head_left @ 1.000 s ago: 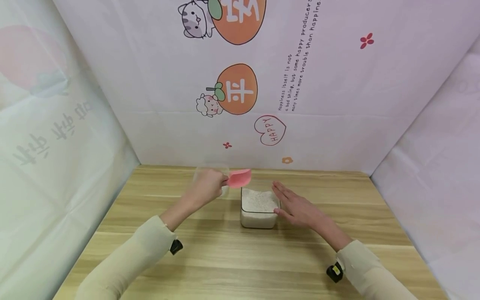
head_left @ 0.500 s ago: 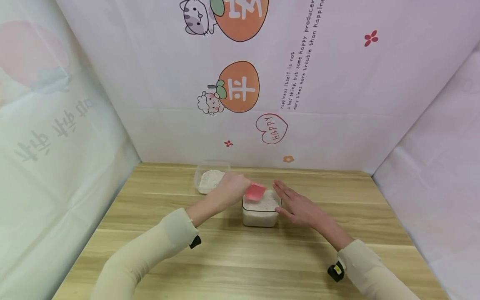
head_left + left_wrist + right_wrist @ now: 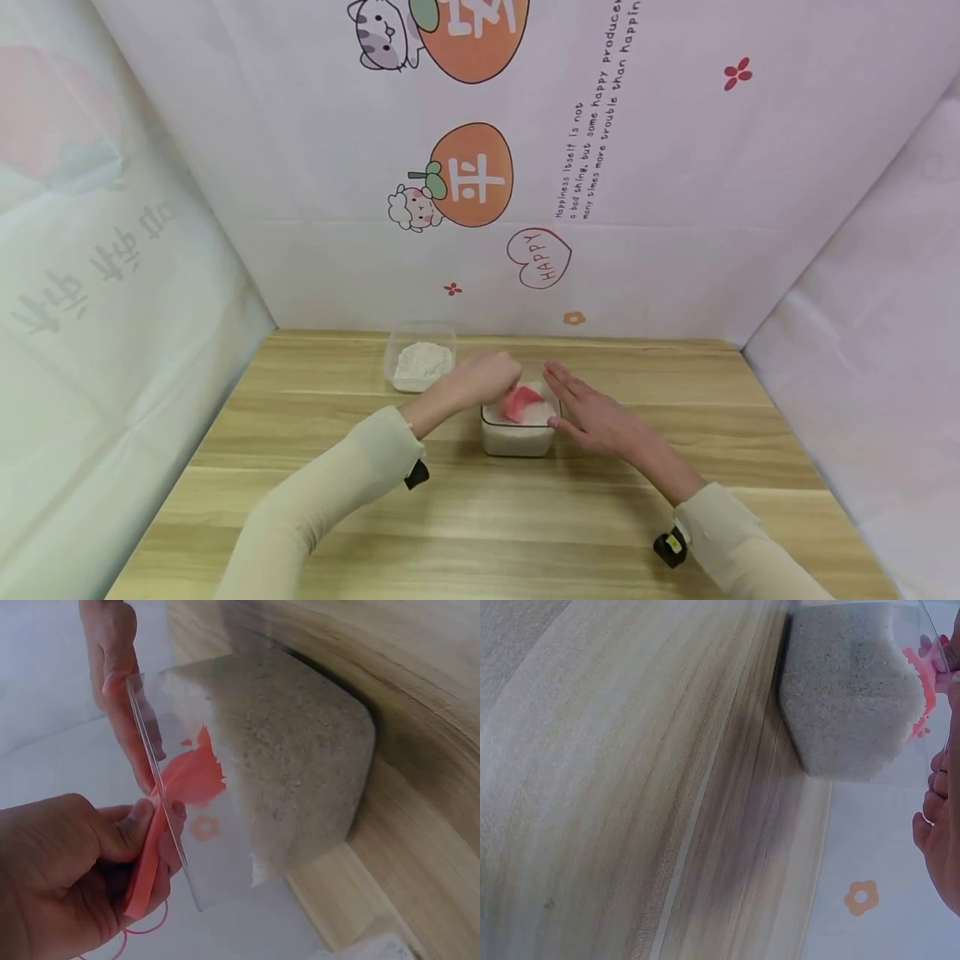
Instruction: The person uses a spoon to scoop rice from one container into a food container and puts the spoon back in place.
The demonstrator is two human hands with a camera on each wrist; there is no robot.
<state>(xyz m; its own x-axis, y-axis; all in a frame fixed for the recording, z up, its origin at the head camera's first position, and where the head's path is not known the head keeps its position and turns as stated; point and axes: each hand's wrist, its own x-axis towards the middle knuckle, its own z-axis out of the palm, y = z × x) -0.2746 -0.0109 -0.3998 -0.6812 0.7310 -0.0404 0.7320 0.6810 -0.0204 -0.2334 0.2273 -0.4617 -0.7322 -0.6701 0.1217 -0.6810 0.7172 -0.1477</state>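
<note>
My left hand grips the handle of a pink scoop, whose bowl is in a clear square container. White grains that look like rice fill much of this container. In the left wrist view the scoop's bowl is partly sunk in the rice, and the handle crosses the rim. My right hand lies along the container's right side, fingers straight, with the thumb at the near rim. The right wrist view shows the rice through the wall, with the pink bowl at its surface.
A second clear container with a smaller heap of rice stands behind and to the left on the wooden table. A printed white backdrop rises at the table's back edge, with white sheets at both sides.
My left hand has carried the scoop rightward from near the rear-left container into the nearer container, where its bowl now dips into the rice. My right hand has stayed in place.
</note>
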